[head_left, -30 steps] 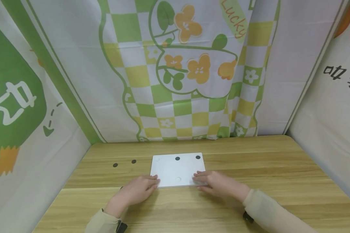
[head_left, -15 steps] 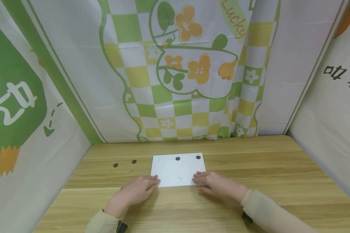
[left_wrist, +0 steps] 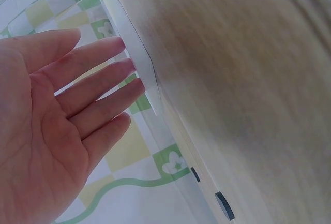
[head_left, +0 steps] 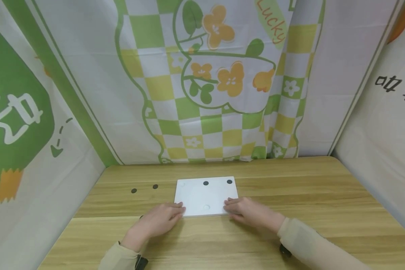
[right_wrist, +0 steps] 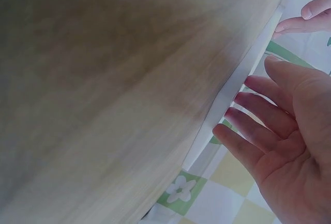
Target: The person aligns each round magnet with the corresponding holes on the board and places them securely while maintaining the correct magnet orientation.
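A flat white rectangular board [head_left: 202, 195] lies on the table, with shallow round recesses in its surface. Two dark discs, one near the middle [head_left: 206, 183] and one in the far right corner [head_left: 229, 182], sit on its far side. My left hand [head_left: 160, 219] rests its fingertips on the near left corner; in the left wrist view its fingers [left_wrist: 101, 84] are extended along the board's edge. At the near right corner my right hand [head_left: 253, 212] touches the board with relaxed, nearly straight fingers [right_wrist: 253, 128]. Neither hand grips anything.
Left of the board, two more dark discs, a nearer one [head_left: 134, 191] and a farther one [head_left: 155, 186], lie on the wooden table [head_left: 290, 187]. A dark edge peeks out behind the left wrist. Printed cloth [head_left: 209, 127] hangs behind the table.
The right forearm has shifted slightly to the left. The board, the discs and the left hand look the same.
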Motion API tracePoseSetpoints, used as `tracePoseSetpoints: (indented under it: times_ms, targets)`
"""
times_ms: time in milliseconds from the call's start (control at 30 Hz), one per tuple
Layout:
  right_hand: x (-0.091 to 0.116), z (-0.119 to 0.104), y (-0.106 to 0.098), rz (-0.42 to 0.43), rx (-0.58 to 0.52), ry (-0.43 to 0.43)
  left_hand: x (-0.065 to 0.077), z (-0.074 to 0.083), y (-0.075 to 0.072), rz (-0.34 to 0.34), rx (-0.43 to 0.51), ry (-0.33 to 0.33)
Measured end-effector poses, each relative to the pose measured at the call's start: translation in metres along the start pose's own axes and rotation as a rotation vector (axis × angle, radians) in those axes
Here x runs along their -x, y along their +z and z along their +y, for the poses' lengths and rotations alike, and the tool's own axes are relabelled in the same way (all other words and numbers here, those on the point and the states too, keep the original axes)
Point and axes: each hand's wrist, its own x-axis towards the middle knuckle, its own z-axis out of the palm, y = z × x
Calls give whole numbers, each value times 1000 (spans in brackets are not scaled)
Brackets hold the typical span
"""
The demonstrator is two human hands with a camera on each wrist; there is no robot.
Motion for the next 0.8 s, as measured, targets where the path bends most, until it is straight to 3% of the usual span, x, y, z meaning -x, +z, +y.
tracePoseSetpoints:
  times_ms: [800]
  targets:
    - [-1, 2, 0, 49, 21, -44, 1, 3, -3, -7, 9, -1]
